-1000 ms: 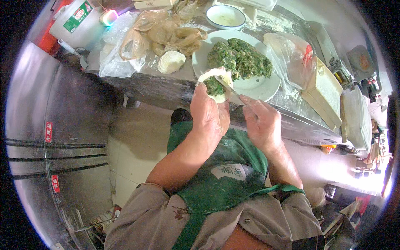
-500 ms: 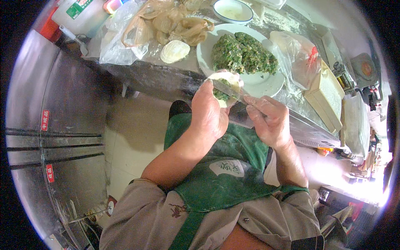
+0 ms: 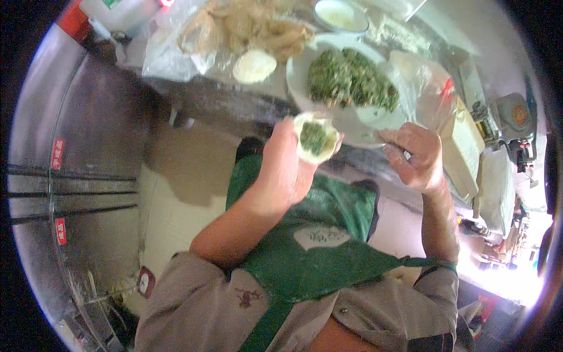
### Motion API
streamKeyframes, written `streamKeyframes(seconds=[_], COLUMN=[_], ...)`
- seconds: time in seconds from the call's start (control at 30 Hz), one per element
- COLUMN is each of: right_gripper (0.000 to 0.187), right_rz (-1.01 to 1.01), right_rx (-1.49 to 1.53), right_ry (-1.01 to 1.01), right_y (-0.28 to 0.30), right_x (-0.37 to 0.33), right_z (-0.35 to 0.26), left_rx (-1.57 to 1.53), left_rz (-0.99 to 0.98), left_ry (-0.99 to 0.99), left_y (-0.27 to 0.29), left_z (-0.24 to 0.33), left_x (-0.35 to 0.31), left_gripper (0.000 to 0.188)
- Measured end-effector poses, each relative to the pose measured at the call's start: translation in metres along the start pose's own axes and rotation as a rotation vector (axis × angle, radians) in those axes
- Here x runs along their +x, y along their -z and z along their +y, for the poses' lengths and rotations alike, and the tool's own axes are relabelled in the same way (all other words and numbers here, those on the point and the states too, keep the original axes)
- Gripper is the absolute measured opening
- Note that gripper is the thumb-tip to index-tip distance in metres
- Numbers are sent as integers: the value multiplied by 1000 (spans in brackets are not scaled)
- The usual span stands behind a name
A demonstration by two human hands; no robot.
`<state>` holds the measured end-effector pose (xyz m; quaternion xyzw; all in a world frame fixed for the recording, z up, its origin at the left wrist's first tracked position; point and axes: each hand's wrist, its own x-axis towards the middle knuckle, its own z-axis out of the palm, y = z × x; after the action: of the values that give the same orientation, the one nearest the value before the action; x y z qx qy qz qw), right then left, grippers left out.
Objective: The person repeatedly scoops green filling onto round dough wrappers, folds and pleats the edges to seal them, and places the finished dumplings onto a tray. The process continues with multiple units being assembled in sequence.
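My left hand [image 3: 284,161] is closed round a dough wrapper [image 3: 327,154], cupped with its edges raised. A lump of green chopped filling [image 3: 314,136] lies in its middle. To the right, over the near rim of a white plate [image 3: 298,76], my right hand [image 3: 415,154] pinches a thin flat spatula [image 3: 370,135], its blade blurred and partly lost against the plate. The plate carries a large green mound of filling [image 3: 352,79]. Left of the plate, a stack of round dough wrappers [image 3: 254,66] rests on the floury worktop.
Crumpled brown plastic bags [image 3: 240,29] and a clear bag [image 3: 170,53] lie at the back left. A rimmed white bowl [image 3: 341,16] stands behind the plate. Right of it are another plastic bag [image 3: 419,82] and a pale box [image 3: 460,152]. Steel cabinet doors [image 3: 94,129] flank the left.
My right hand has drawn the spatula out of the wrapper and moved right to the plate's near edge. The wrapper with its filling stays in my left hand, now more fully visible.
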<state>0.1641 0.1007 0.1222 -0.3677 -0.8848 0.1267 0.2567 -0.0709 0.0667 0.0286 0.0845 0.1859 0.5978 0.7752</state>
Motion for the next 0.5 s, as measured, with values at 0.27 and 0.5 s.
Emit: streamKeyframes(seconds=[0.27, 0.5], right_gripper=[28, 24], right_rz=[157, -115], right_rx=[-329, -697], right_ry=[-503, -499], right_y=[-2, -41], right_x=[143, 207], right_z=[109, 162], left_rx=[30, 91], left_rz=[75, 116], left_ry=[114, 84], left_y=[-5, -2], left_z=[-3, 9], left_x=[-16, -36], left_gripper=[59, 68])
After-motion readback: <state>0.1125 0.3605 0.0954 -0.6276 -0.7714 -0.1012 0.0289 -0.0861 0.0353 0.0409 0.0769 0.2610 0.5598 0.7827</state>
